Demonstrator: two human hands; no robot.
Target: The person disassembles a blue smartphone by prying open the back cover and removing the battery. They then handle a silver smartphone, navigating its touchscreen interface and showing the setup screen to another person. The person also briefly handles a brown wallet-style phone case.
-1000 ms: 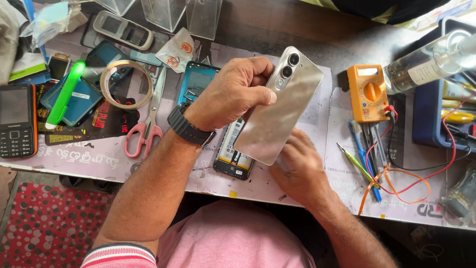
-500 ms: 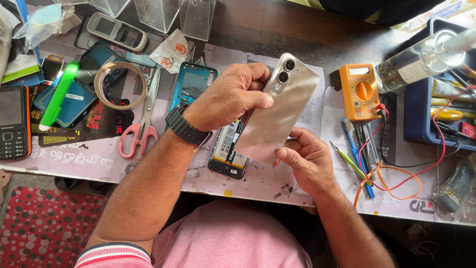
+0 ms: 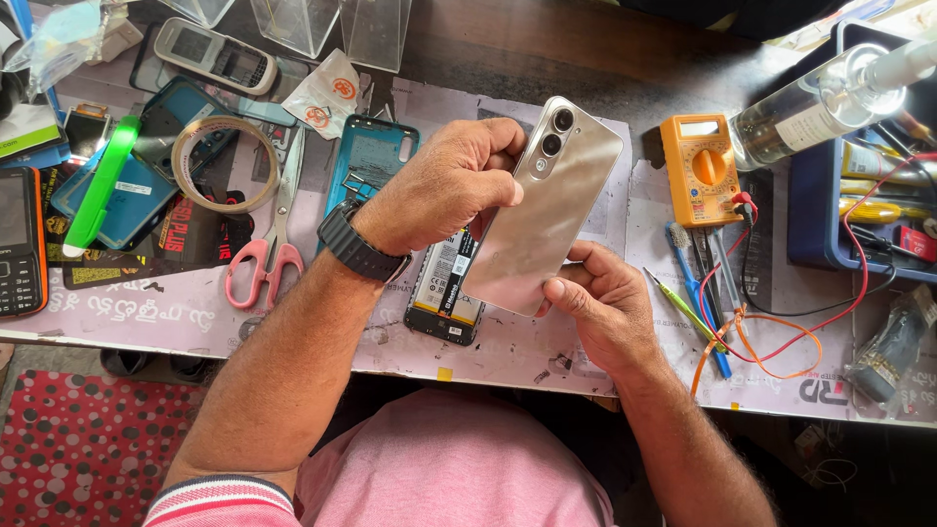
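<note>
Shiny silver phone back cover [image 3: 542, 220] now tilted lower than second ago, off black phone body [image 3: 447, 293]; my left hand [image 3: 444, 185] and right hand [image 3: 595, 307] fingers both gripping it.

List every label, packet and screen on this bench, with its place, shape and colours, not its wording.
Battery label: on the opened phone under the left hand, long black-and-white strip.
Multimeter screen: top of the orange meter, right of the silver phone back, small grey rectangle.
Keypad phone screen: far left, dark rectangle.
Paper packet: upper middle, white with orange marks.
Bottle label: right, white band.
</note>
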